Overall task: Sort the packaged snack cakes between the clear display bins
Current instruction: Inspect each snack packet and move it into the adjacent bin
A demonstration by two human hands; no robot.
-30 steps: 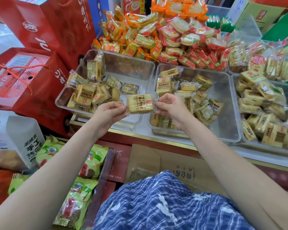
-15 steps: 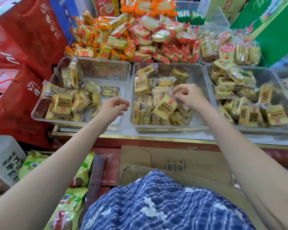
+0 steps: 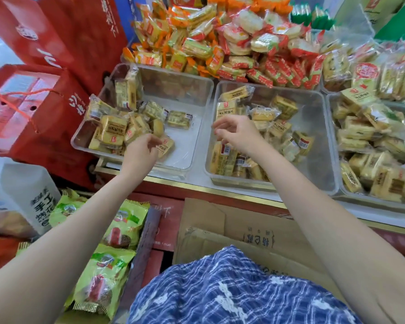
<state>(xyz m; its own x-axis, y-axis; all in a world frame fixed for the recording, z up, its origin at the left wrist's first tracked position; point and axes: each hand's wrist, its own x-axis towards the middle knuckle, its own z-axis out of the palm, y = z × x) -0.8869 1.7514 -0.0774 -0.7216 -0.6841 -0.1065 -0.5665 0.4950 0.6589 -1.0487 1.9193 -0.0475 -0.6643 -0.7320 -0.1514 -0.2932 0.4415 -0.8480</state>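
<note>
**Hands over two bins of snack cakes**

Left hand [image 3: 142, 152] is down in the left bin [image 3: 136, 157], at the near edge of the pile. Its fingers curl at a cake pack [image 3: 165, 147] lying on the bin floor. It looks like a pinch on the wrapper, but the hand hides part of it, so I cannot be sure the hold is firm.

The right hand [image 3: 237, 134] hangs above the middle bin [image 3: 325, 174]. Its fingers are loosely bent and it holds nothing.

What could go wrong? I think the shiny wrapper could slip, because only the fingertips seem to touch it. Then the pack would drop back, or fall over the low front wall onto the green bags [image 3: 103, 279] below. The cakes in both bins also look very alike, so a pack could easily land in the wrong bin. The right hand could bump the loose pile under it and make packs slide.

Counting: three clear bins show here, the left one, the middle one and the right bin [image 3: 332, 183]. Two hands. One pack at the left fingers. The left bin has about a dozen packs, all on its left side. The middle bin has more, about twenty. The right bin is too heaped to count.
</note>
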